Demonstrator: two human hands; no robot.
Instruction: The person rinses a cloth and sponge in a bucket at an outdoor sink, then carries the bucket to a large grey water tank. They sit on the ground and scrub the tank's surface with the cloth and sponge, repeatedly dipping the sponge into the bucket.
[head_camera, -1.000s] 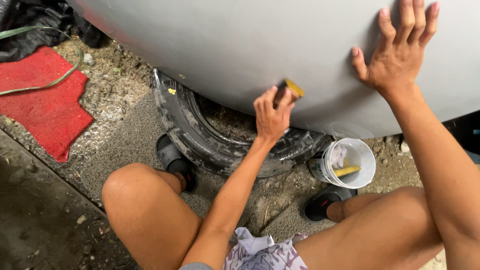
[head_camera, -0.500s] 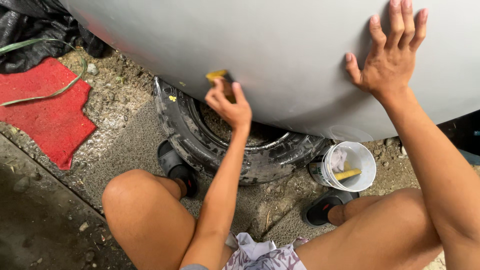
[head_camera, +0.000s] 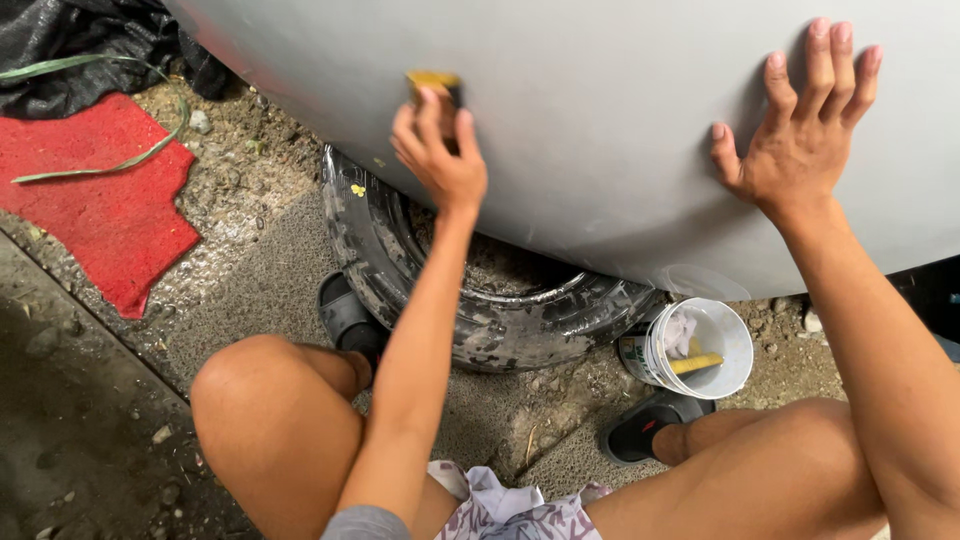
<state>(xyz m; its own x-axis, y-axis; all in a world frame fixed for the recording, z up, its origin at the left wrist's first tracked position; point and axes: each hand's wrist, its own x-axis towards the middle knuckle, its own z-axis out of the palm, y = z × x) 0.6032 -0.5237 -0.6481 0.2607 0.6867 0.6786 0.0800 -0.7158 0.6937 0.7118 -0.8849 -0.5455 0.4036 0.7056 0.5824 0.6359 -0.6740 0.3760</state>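
A squatting person's left hand (head_camera: 440, 150) pinches a small yellow block (head_camera: 432, 82) flat against the curved grey panel (head_camera: 600, 120), while the right hand (head_camera: 795, 140), fingers spread, braces on it above a worn tyre (head_camera: 480, 310) and white bucket (head_camera: 700, 345).
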